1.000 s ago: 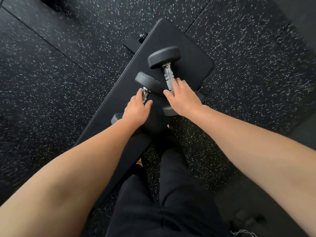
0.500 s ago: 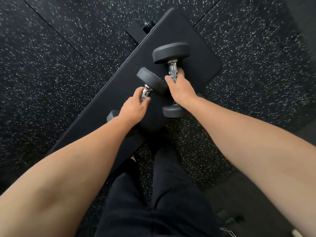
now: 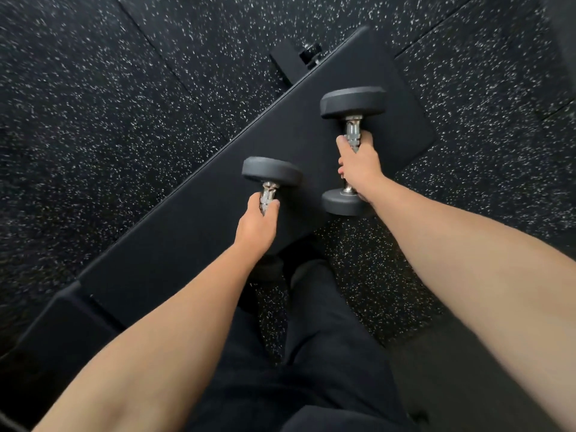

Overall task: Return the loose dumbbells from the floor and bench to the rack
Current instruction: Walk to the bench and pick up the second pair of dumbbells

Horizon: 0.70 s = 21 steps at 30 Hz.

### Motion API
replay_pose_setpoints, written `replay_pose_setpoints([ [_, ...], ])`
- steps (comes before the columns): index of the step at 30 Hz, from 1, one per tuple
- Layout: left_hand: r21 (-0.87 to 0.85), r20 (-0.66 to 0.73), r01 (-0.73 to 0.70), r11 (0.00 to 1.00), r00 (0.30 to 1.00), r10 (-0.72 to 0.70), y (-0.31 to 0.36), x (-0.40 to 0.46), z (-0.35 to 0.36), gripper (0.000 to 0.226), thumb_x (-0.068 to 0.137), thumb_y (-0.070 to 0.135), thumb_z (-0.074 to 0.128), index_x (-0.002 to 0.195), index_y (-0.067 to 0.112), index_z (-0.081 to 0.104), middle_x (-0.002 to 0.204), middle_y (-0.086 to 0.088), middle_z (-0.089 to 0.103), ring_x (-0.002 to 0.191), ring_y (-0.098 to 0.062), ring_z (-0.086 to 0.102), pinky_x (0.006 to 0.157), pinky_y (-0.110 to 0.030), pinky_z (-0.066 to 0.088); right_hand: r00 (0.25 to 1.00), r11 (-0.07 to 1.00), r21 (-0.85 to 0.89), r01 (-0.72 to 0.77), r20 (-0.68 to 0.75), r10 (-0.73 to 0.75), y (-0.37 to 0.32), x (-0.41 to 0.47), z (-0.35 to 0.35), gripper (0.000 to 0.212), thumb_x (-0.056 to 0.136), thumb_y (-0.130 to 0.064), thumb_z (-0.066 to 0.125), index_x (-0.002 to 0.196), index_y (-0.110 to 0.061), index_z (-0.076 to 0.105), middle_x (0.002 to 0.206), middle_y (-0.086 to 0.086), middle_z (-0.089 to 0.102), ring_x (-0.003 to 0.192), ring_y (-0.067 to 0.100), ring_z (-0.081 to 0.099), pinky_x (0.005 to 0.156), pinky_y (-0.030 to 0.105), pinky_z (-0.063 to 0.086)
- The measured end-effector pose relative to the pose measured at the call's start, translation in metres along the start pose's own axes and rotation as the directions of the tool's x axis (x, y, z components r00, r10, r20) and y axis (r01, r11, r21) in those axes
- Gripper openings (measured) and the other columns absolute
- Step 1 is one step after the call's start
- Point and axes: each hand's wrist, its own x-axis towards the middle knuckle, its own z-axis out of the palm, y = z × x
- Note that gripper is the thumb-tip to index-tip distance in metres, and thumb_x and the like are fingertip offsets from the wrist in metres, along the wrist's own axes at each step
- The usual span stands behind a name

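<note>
Over the far end of the black bench (image 3: 193, 241), both hands are gripping dumbbells by the chrome handles. Left hand (image 3: 257, 227) is wrapping around the handle of the left dumbbell (image 3: 271, 176), whose far head is showing above the bench pad near its right edge; its near head is hiding under the hand and wrist. Right hand (image 3: 358, 163) is clenching the handle of the right dumbbell (image 3: 352, 102), far head over the pad's far corner, near head hanging past the bench's right edge above the speckled floor (image 3: 93, 120). Whether either dumbbell is touching the pad, cannot tell. Dark trouser legs (image 3: 311, 353) are showing below, beside the bench.
</note>
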Motion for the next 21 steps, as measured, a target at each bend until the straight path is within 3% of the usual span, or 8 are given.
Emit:
replay_pose_setpoints([
  [8,-0.212,-0.077,0.097,0.972,0.99,-0.115,-0.037,-0.039,-0.022,0.04,0.085,0.063,0.043,0.11,0.033,0.046,0.09,-0.004,0.067,0.087,-0.032,0.067,0.085,-0.052,0.055,0.995,0.996,-0.087,-0.013,0.093,0.021,0.001,-0.04,0.01,0.026,0.1,-0.032,0.054,0.122,-0.018,0.047,0.074,0.003,0.048,0.053,0.011,0.043,0.042,0.019,0.041],
  [13,-0.356,-0.115,0.105,0.929,0.981,-0.155,-0.063,-0.068,-0.04,0.033,0.082,0.066,0.045,0.105,0.042,0.045,0.085,-0.003,0.066,0.079,-0.028,0.064,0.084,-0.056,0.055,0.98,0.967,-0.248,0.054,0.199,-0.004,0.008,-0.09,0.02,0.031,0.099,-0.037,0.056,0.124,-0.021,0.048,0.082,0.004,0.059,0.063,0.014,0.054,0.053,0.027,0.049],
  [16,-0.449,-0.145,0.104,0.887,0.971,-0.188,-0.079,-0.088,-0.051,0.038,0.082,0.067,0.046,0.112,0.044,0.045,0.086,0.0,0.064,0.08,-0.026,0.062,0.087,-0.057,0.054,0.962,0.925,-0.358,0.13,0.27,-0.031,0.006,-0.123,0.027,0.032,0.1,-0.04,0.054,0.125,-0.021,0.047,0.081,0.003,0.062,0.062,0.016,0.057,0.056,0.026,0.049],
  [21,-0.59,-0.18,0.11,0.8,0.948,-0.262,-0.113,-0.123,-0.063,0.06,0.077,0.075,0.047,0.128,0.043,0.043,0.103,-0.008,0.07,0.102,-0.038,0.066,0.093,-0.056,0.052,0.924,0.862,-0.458,0.217,0.381,-0.031,-0.006,-0.181,0.048,0.035,0.1,-0.045,0.051,0.124,-0.02,0.046,0.091,0.005,0.063,0.064,0.017,0.059,0.055,0.024,0.045],
])
